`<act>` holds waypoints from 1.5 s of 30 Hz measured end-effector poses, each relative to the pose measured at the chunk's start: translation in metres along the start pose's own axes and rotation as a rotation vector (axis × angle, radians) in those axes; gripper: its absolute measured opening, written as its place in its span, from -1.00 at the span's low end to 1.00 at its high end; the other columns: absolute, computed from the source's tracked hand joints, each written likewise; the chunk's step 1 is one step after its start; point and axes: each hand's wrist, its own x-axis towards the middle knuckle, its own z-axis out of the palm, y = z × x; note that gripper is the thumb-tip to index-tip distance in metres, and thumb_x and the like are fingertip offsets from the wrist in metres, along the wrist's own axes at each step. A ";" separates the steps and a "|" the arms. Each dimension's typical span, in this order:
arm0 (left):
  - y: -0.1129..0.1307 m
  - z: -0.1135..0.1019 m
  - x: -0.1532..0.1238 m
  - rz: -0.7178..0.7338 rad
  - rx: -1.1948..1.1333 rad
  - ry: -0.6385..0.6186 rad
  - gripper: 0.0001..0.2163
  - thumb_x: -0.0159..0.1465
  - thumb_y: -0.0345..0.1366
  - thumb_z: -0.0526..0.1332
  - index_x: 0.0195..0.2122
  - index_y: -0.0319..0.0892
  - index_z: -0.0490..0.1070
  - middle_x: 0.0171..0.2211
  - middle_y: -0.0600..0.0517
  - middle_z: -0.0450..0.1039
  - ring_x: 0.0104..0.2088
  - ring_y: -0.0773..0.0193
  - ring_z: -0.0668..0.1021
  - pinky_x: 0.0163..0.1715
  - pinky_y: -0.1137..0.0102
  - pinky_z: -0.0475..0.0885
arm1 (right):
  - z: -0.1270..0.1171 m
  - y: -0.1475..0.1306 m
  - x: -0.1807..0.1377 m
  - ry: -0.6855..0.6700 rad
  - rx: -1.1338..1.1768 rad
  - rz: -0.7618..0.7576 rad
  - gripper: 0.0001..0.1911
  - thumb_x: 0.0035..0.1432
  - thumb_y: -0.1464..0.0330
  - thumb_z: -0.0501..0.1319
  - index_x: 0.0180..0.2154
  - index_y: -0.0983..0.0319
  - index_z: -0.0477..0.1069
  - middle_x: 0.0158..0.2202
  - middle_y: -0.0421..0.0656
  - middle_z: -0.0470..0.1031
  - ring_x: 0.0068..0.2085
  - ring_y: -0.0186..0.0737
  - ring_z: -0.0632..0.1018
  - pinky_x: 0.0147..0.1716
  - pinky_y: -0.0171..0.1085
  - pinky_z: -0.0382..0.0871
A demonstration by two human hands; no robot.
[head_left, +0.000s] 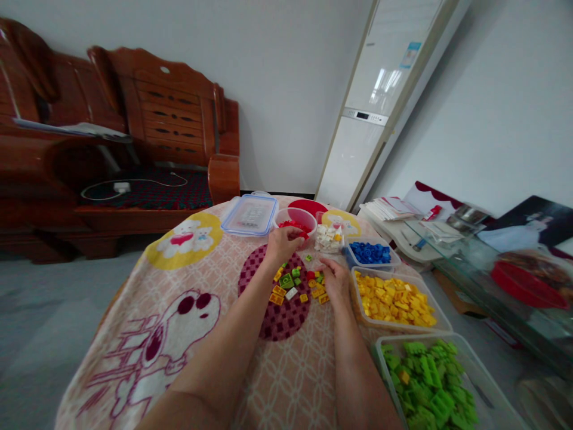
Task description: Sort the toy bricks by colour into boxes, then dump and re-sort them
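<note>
My left hand (283, 243) is at the near rim of a round, clear tub (313, 222) of red toy bricks (293, 226). Its fingers pinch a red brick (304, 235). To the right, my right hand (335, 280) hovers low over the cloth, fingers apart, beside a loose pile of small bricks. In that pile are a green brick (286, 280), a white brick (291, 293), yellow bricks (276, 298) and a red brick (310, 275). No brick shows in my right hand, though its palm is hidden.
White bricks (329, 239) lie heaped beyond my right hand. Boxes of blue bricks (369, 252), yellow bricks (394, 298) and green bricks (430, 382) line the table's right side. A blue-edged lid (250, 215) lies at the back left. A glass table (483, 280) stands at right.
</note>
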 end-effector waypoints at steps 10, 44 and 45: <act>-0.021 -0.012 0.008 -0.209 -0.512 0.289 -0.69 -0.01 -0.26 0.33 -0.24 -0.31 0.55 -0.53 0.04 0.53 -0.55 0.35 0.53 -0.46 0.47 0.46 | -0.001 -0.002 0.000 0.009 -0.021 -0.006 -0.61 0.09 0.30 0.07 -0.16 0.20 0.60 -0.33 -0.13 0.64 -0.24 -0.07 0.60 -0.13 -0.15 0.44; 0.015 0.009 -0.020 0.170 0.429 -0.650 -0.85 0.05 -0.33 0.34 -0.34 -0.21 0.63 -0.44 0.01 0.61 -0.44 0.30 0.55 -0.42 0.50 0.33 | 0.000 -0.003 -0.001 0.005 0.038 0.009 -0.64 0.10 0.30 0.10 -0.15 0.19 0.60 -0.32 -0.13 0.65 -0.22 -0.05 0.61 -0.15 -0.15 0.45; 0.015 0.009 -0.020 0.167 0.429 -0.656 -0.86 0.05 -0.34 0.34 -0.35 -0.20 0.63 -0.45 0.01 0.61 -0.45 0.30 0.55 -0.42 0.50 0.33 | 0.000 -0.003 -0.001 0.006 0.033 0.010 -0.64 0.10 0.30 0.10 -0.15 0.20 0.60 -0.31 -0.12 0.65 -0.23 -0.05 0.61 -0.14 -0.15 0.45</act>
